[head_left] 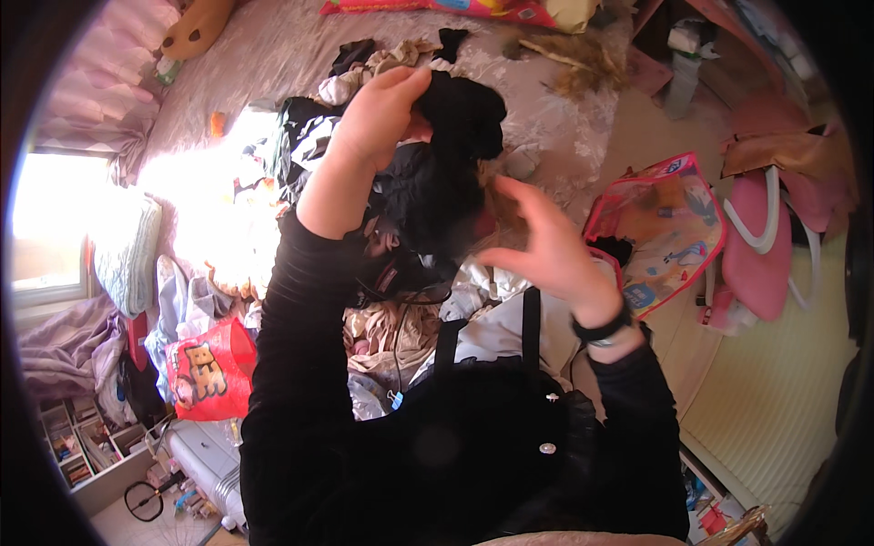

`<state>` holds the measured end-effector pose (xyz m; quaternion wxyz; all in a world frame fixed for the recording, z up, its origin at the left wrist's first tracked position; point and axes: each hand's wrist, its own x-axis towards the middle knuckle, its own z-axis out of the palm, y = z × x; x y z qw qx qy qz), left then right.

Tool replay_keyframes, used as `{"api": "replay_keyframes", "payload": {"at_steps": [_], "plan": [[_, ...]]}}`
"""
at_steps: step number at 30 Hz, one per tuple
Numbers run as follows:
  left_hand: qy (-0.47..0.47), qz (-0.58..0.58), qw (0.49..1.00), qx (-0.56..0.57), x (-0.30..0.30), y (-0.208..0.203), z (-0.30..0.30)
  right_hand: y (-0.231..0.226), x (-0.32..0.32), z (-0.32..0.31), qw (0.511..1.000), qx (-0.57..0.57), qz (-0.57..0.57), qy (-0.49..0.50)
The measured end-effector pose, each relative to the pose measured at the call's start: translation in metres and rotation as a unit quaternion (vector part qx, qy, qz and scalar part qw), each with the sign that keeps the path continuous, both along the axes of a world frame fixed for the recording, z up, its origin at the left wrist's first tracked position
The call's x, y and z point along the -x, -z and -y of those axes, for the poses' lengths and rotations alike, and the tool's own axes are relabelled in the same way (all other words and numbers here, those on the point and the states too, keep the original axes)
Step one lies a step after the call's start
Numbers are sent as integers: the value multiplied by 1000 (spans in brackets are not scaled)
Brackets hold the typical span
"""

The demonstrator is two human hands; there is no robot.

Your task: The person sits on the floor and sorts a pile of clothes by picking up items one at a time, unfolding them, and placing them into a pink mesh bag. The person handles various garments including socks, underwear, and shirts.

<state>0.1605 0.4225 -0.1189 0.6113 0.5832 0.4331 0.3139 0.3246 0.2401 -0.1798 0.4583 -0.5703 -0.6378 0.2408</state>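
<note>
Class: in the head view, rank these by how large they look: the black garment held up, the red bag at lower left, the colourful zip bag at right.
1. Black garment, though nearness to the camera inflates it.
2. Colourful zip bag.
3. Red bag.

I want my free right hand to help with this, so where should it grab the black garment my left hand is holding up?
Probably the loose lower part of the black garment, coming in from the right. The left hand pinches its top, so the cloth hangs in a bunch, and the open right hand is beside that hanging end.
</note>
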Motion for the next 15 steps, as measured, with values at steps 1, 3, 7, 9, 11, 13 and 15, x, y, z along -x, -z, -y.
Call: {"api": "replay_keyframes", "payload": {"at_steps": [1, 3, 7, 9, 11, 13, 15], "plan": [[-21, 46, 999, 20, -10, -13, 6, 10, 15, -19, 998, -31, -46, -8], [-33, 110, 993, 35, -21, -33, 9, 20, 34, -32, 994, 1, -106, -24], [-123, 145, 981, -38, -11, -49, -9, -20, 6, -22, 989, 141, -51, 23], [-154, 89, 982, -64, -1, -48, -18, -71, -36, -8, 991, 100, -66, 60], [-131, -25, 942, -307, -6, -44, -19, -124, -68, -5, 994, 28, -93, 47], [-43, 40, 927, -370, -31, -37, -6, -170, -82, -8, 999, -9, 19, 24], [219, 263, 842, -416, -74, -29, 12, -208, -82, -15, 989, -40, 138, -33]]}}
